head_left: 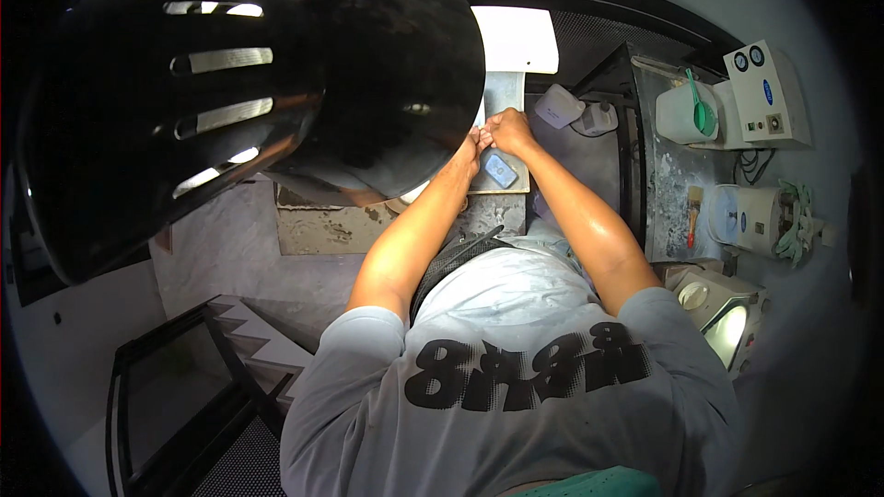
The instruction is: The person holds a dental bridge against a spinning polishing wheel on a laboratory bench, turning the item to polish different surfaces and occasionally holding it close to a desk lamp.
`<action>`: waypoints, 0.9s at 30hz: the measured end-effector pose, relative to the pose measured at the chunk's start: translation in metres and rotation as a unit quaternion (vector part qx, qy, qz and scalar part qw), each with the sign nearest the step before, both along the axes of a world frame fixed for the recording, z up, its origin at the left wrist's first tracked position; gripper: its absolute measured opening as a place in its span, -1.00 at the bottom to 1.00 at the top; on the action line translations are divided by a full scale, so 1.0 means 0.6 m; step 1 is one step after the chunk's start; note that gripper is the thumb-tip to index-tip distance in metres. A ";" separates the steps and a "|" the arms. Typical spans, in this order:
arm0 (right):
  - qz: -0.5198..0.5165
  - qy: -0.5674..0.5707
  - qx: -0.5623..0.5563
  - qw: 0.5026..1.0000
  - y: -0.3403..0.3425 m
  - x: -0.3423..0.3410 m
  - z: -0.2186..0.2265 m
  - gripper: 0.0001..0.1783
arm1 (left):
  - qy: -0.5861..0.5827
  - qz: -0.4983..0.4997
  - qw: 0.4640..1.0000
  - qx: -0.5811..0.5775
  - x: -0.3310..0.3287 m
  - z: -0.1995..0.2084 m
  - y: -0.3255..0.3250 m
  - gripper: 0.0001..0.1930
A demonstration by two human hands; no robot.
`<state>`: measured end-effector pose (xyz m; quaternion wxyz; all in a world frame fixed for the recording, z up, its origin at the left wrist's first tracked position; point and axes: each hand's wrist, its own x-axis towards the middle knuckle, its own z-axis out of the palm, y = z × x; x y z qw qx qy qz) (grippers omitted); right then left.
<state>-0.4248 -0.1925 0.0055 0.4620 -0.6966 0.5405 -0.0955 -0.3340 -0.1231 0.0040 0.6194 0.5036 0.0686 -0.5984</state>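
Under the lamp, my two hands come together over a pale work board. The fingers of my left hand are pinched, partly covered by the rim of the black lamp shade. My right hand is closed too, its fingertips meeting those of the left. Whatever they hold is too small to make out. Just below the hands, a small blue block-shaped object lies on the board, touched by neither hand.
The large lamp shade fills the upper left. White jugs stand right of the board. Further right are a tub with a green scoop, a gauged box, a brush, gloves and a lit machine.
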 end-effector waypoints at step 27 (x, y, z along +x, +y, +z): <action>-0.191 -0.266 0.131 0.936 0.057 0.022 -0.050 -0.87 | -0.160 -0.147 0.974 -0.071 0.078 -0.105 -0.005 -0.94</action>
